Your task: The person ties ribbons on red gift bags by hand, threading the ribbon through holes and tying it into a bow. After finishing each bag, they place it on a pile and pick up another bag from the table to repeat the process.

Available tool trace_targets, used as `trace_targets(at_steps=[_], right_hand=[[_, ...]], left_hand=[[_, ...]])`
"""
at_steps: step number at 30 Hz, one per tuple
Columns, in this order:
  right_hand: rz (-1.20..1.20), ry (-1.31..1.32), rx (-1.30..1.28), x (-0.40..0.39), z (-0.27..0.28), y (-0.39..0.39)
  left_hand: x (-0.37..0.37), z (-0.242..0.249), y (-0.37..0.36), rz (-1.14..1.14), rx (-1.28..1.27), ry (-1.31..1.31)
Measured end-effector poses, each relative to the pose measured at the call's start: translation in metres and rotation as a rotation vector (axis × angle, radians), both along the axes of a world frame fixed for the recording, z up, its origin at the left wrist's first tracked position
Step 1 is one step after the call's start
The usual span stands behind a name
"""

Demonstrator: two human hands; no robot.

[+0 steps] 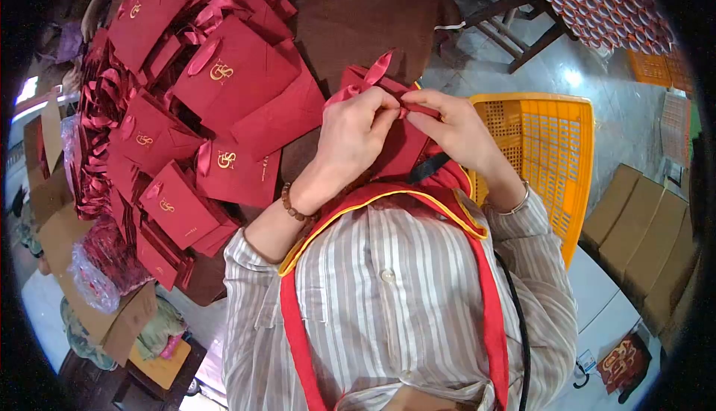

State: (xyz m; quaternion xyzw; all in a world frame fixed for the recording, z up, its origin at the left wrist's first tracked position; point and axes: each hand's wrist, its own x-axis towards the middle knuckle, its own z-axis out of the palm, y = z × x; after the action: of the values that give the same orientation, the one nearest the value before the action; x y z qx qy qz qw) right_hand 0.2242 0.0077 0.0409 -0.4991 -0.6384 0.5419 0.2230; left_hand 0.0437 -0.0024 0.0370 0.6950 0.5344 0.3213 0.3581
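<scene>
A small dark-red paper gift bag [397, 150] is held close in front of my chest, partly covered by my hands. A shiny red ribbon [379, 69] stands up from its top edge. My left hand [350, 139] is closed, its thumb and forefinger pinching the ribbon at the bag's top. Opposite it, my right hand [456, 129] pinches another part of the ribbon, and the fingertips of both nearly meet. Whether there is a knot between them is hidden. Left of my hands lies a heap of similar red bags [237, 75] with gold lettering and ribbon.
The bags rest on a brown-covered table [350, 8]. A yellow plastic crate [589, 157] stands at my right. Cardboard boxes [634, 224] are farther right, and a rack of small round items [597, 1] is at top right. Another person's arm [93, 8] shows at upper left.
</scene>
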Motion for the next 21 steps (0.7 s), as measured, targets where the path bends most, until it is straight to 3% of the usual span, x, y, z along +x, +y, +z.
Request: trace_targets(at_steps=[5,7,8,11,17,21], right_hand=[[0.057,-0.083,0.039,0.007,0.001,0.004],[0.036,0.106,-0.151,0.016,-0.01,0.009],[0.048,0.12,-0.132,0.021,-0.008,0.013],[0.08,0.136,-0.075,0.022,-0.005,0.016],[0.258,0.188,-0.012,0.033,-0.005,0.032],[0.109,0.227,-0.214,0.026,-0.014,0.039]], left_hand=[[0.006,-0.004,0.0,-0.023,0.127,0.024],[-0.002,0.007,0.003,-0.127,-0.01,0.011],[-0.008,0.004,0.007,-0.082,-0.069,-0.056],[-0.016,-0.001,0.027,-0.068,0.188,0.022],[-0.019,-0.003,0.038,-0.295,0.087,0.089],[-0.025,0.005,0.045,-0.378,0.048,0.163]])
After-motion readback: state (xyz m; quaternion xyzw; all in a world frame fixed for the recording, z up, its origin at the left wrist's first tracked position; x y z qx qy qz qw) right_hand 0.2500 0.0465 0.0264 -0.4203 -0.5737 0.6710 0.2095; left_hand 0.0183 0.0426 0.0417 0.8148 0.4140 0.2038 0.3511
